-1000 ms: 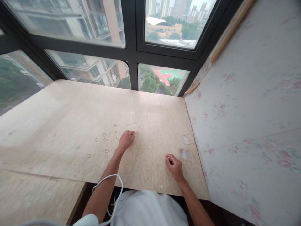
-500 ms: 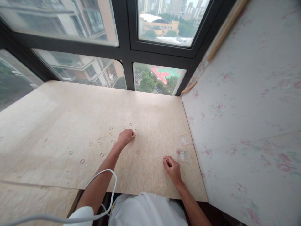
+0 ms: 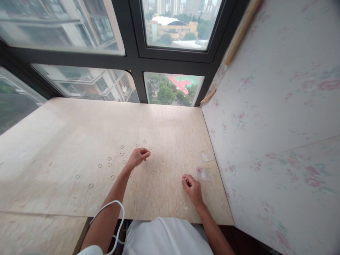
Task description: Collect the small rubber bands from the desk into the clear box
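Note:
Several thin rings lie scattered on the pale marble-patterned surface, among them one ring [image 3: 91, 185] at the left and another ring [image 3: 153, 172] between the hands. My left hand [image 3: 139, 157] is over the surface beside the upper rings, its thumb and fingertips pinched together close to a ring [image 3: 150, 148]; anything between them is too small to make out. My right hand [image 3: 192, 187] is curled near the right side, thumb against the fingers, with something tiny and pale at the fingertips. Beside it lies a clear plastic case [image 3: 204, 174] with small coloured items.
Another clear plastic piece [image 3: 205, 156] lies behind the case, near the floral wall [image 3: 265, 141]. Dark-framed windows [image 3: 170, 60] stand along the back. A white cable [image 3: 120, 205] loops over my left forearm.
The view has shifted slightly. My left hand has turned a little, its fingers now stretching rightward in a pinch. My right hand keeps nearly the same pose near the case.

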`<state>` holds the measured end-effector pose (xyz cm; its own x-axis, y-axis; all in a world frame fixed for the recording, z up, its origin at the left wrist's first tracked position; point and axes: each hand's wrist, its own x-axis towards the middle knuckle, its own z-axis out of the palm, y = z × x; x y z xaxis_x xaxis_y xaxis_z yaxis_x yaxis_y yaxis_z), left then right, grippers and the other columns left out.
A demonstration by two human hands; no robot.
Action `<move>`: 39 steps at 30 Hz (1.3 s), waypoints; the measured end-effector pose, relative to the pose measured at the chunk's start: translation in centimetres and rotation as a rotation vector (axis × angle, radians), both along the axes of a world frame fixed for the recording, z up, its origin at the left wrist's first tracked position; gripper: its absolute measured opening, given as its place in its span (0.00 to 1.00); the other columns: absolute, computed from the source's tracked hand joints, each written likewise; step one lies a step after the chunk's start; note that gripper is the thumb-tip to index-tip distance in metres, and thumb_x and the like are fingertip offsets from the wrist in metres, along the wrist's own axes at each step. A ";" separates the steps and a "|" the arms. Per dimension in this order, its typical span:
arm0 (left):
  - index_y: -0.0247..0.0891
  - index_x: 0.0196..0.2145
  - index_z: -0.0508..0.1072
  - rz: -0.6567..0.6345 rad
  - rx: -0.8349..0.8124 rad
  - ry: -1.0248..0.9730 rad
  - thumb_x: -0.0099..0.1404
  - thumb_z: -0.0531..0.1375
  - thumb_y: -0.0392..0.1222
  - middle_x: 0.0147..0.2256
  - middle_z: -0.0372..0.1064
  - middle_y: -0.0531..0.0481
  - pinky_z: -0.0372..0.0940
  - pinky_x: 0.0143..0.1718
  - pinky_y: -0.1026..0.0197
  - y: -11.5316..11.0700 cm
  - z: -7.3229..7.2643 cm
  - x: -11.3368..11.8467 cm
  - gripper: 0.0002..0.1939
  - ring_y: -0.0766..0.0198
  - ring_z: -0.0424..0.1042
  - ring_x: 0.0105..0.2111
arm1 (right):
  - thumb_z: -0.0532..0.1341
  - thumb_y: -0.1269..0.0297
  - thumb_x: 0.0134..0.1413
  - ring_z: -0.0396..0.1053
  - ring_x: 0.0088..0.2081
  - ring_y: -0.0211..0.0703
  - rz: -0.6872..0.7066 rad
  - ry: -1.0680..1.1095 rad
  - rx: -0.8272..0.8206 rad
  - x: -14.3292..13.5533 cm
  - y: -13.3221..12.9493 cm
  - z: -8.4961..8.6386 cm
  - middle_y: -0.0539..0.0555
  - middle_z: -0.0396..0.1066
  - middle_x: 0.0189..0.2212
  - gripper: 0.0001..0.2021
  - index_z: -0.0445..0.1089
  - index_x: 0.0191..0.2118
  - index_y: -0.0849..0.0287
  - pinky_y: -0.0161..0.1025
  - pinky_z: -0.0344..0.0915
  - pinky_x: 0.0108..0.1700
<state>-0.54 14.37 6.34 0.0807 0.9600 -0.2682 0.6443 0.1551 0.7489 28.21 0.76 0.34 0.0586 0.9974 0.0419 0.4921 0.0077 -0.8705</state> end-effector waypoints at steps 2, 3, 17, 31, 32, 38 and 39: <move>0.36 0.27 0.70 0.053 -0.047 -0.310 0.55 0.57 0.48 0.21 0.66 0.53 0.57 0.23 0.66 -0.7 0.8 1.5 0.11 0.69 0.64 0.20 | 0.54 0.58 0.59 0.62 0.18 0.34 -0.001 0.004 0.002 0.0 0.0 0.1 0.47 0.64 0.18 0.13 0.72 0.35 0.60 0.29 0.59 0.20; 0.36 0.26 0.69 0.085 -0.082 -0.518 0.54 0.59 0.48 0.22 0.66 0.53 0.57 0.22 0.67 -1.0 1.3 2.4 0.12 0.70 0.62 0.19 | 0.54 0.58 0.59 0.62 0.18 0.34 -0.002 0.007 0.002 0.0 0.0 0.1 0.47 0.65 0.18 0.13 0.72 0.35 0.60 0.29 0.59 0.20; 0.35 0.25 0.66 -0.021 -0.385 -1.181 0.53 0.64 0.45 0.24 0.65 0.54 0.47 0.18 0.69 -3.7 4.5 19.2 0.12 0.78 0.51 0.15 | 0.53 0.62 0.59 0.63 0.20 0.36 -0.008 -0.007 0.026 -0.1 0.5 1.3 0.45 0.64 0.18 0.11 0.70 0.35 0.58 0.30 0.58 0.25; 0.41 0.36 0.78 -0.563 0.287 -0.079 0.63 0.57 0.37 0.37 0.76 0.48 0.63 0.39 0.61 -3.6 0.0 26.1 0.09 0.62 0.72 0.32 | 0.54 0.69 0.47 0.65 0.18 0.41 -0.035 -0.068 0.007 0.4 0.8 -0.1 0.54 0.70 0.14 0.12 0.67 0.17 0.58 0.35 0.52 0.21; 0.41 0.36 0.78 -0.567 0.286 -0.074 0.63 0.57 0.38 0.37 0.76 0.47 0.63 0.39 0.60 -3.7 0.0 26.1 0.09 0.61 0.72 0.33 | 0.55 0.70 0.47 0.66 0.18 0.42 -0.038 -0.066 0.005 0.4 0.8 -0.2 0.54 0.71 0.15 0.12 0.68 0.17 0.58 0.35 0.53 0.22; 0.40 0.37 0.77 -0.494 0.269 -0.105 0.64 0.56 0.40 0.37 0.77 0.48 0.64 0.38 0.61 -3.9 0.5 24.2 0.10 0.64 0.71 0.29 | 0.55 0.67 0.51 0.66 0.18 0.41 -0.045 -0.038 -0.005 0.4 0.8 0.3 0.53 0.68 0.13 0.12 0.69 0.20 0.59 0.34 0.54 0.20; 0.40 0.37 0.77 -0.460 0.268 -0.124 0.64 0.56 0.40 0.36 0.77 0.49 0.64 0.38 0.61 -4.1 0.5 23.4 0.09 0.64 0.71 0.29 | 0.55 0.65 0.53 0.66 0.18 0.41 -0.046 -0.031 -0.004 0.4 0.8 0.5 0.52 0.68 0.13 0.11 0.71 0.24 0.60 0.33 0.55 0.21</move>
<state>22.88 10.32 6.87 0.5237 0.8517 0.0192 0.5049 -0.3285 0.7982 28.60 1.51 0.86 0.1026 0.9939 0.0409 0.5189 -0.0185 -0.8546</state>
